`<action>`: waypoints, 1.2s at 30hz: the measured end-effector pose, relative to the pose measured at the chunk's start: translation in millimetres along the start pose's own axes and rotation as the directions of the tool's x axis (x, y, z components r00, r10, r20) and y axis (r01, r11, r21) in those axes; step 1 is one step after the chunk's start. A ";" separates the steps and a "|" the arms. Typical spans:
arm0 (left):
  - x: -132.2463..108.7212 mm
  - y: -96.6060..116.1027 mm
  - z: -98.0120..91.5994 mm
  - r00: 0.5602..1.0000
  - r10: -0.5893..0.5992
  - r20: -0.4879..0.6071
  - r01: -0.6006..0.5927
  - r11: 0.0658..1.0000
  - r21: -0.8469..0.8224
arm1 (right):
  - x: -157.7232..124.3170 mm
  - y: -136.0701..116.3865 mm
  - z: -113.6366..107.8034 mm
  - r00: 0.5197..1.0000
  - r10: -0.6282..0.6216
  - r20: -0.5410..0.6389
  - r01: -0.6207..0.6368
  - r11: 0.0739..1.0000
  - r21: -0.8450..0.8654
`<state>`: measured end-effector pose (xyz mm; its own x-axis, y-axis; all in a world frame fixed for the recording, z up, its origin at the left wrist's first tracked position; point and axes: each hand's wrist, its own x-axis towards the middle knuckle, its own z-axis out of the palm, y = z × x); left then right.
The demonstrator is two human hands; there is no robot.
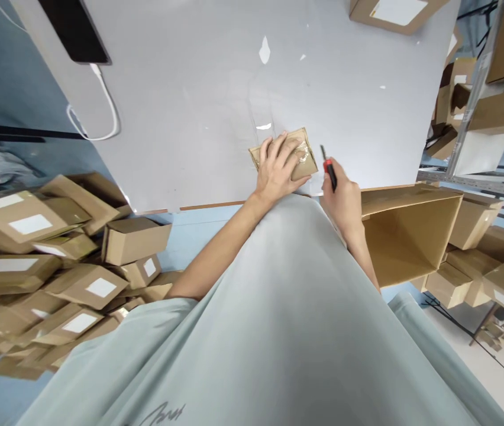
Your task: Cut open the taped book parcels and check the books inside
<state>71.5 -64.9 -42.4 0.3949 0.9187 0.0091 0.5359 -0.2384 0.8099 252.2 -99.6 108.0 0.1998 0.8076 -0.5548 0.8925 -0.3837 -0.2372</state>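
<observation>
A small brown cardboard packet [307,168] with shiny clear tape lies tilted near the table's front edge. My left hand [276,168] holds it against the tabletop, fingers spread across its upper face and thumb along its near side. The hand hides much of the packet's middle and left. Just to the right, my right hand [343,198] is closed around a red and black utility knife [329,171]. The knife's dark blade points up and away from me, apart from the packet.
The grey table [181,118] carries a phone [74,29] with a white cable [112,112], a labelled box [396,13] and white scraps [264,50]. An open carton [405,236] stands at the front right. Piled boxes [87,284] fill the left floor; shelving [469,124] stands right.
</observation>
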 end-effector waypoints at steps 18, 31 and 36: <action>-115.9 -34.6 -63.0 0.927 -0.237 -0.290 0.261 0.964 0.047 | 118.8 19.1 108.5 0.985 -0.007 0.170 -0.102 0.778 0.620; -99.7 -95.1 -20.0 0.836 -0.530 -0.144 0.409 0.776 -0.481 | 70.3 16.0 40.9 0.955 -0.262 -0.142 0.267 0.963 0.019; -99.7 -98.3 -16.8 0.854 -0.498 -0.152 0.381 0.796 -0.470 | 58.9 -34.2 28.3 0.833 -0.518 0.197 0.548 0.822 -0.154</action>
<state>-33.1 -127.7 -113.1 -0.0430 0.9508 -0.3069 0.2260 0.3084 0.9240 222.0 -51.7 60.9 -0.3753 0.7829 -0.4962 0.9056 0.1956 -0.3764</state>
